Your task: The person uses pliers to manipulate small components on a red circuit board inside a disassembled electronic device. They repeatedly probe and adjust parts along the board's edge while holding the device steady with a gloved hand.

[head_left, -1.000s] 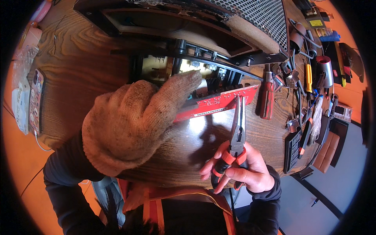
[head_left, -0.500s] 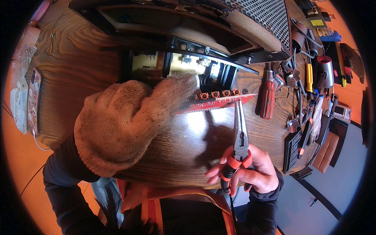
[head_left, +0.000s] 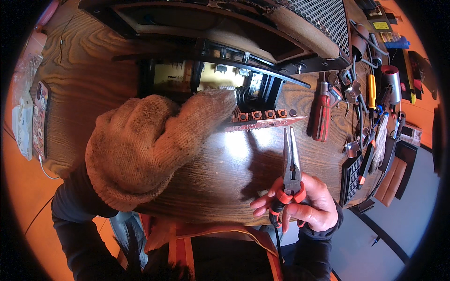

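In a dirty, light-coloured knit glove, my left hand [head_left: 140, 140] is closed on the left end of a red circuit board [head_left: 262, 124]. Several small push buttons stand along the board's upper side. The fingertips at the board are partly hidden by the glove. Bare, my right hand [head_left: 304, 201] grips long-nose pliers [head_left: 292, 173] by their red and black handles. The pliers' jaws point up and away from me, a narrow gap between them, their tips just below the board's right end and apparently apart from it. Behind the board lies an open black plastic housing [head_left: 274, 91] with pale boards inside.
A large brown case with a metal grille [head_left: 323, 23] fills the far side of the wooden table [head_left: 211, 182]. To the right lie a red screwdriver [head_left: 321, 112], a yellow-handled tool [head_left: 371, 91] and several other tools. At far left rests a phone [head_left: 41, 117] with a cable.
The pliers have drawn back slightly toward me and to the right, their tips now lower than the board's edge. The board has tilted a little; my left hand has shifted slightly left.
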